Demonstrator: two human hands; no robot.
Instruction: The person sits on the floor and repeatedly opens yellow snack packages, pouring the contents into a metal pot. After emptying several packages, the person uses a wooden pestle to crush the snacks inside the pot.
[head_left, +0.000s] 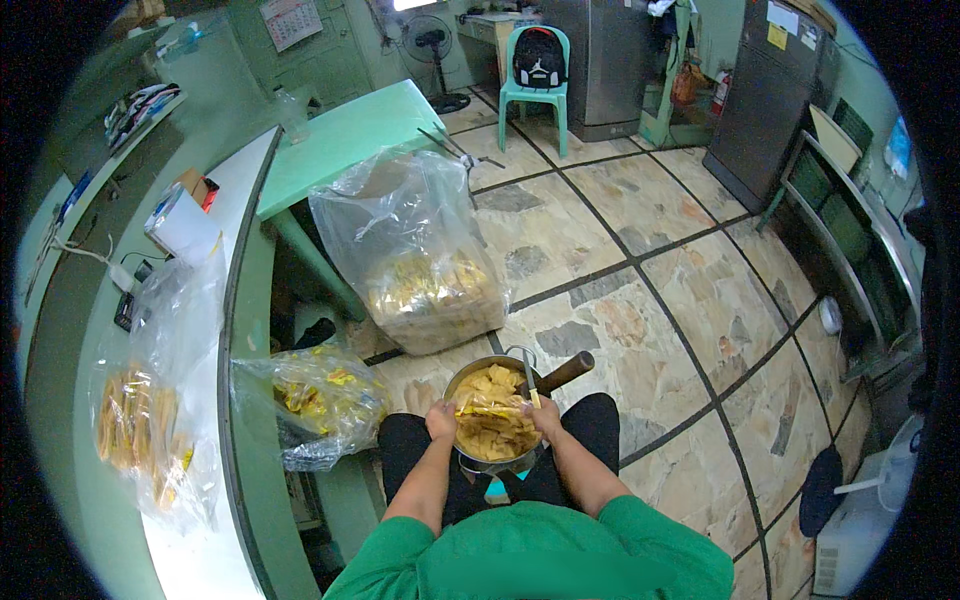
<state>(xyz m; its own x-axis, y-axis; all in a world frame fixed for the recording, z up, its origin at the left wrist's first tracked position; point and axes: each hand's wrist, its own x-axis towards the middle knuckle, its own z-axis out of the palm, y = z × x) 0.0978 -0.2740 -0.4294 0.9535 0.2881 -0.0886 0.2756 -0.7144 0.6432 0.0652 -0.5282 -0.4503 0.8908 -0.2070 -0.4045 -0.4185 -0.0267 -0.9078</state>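
A round metal pot (454, 382) sits between my knees, with pale yellow food pieces (495, 379) in it. Over it, my left hand (442, 420) grips one side of a clear plastic packet (491, 424) with yellow markings. The other side is pinched in my right hand (546, 417). A slim utensil with a pale handle (534, 396) stands up by my right fingers; whether they hold it too is unclear. A thick wooden handle (568, 373) sticks out past the pot's right rim. The near part of the pot is partly covered by the packet.
A large clear bag of packed yellow packets (427, 289) stands on the tiled floor ahead. Left of my knee lies another plastic bag (330, 397). The white counter (184, 562) carries bagged goods (139, 424). A green table (352, 139) and a chair (534, 96) stand farther off.
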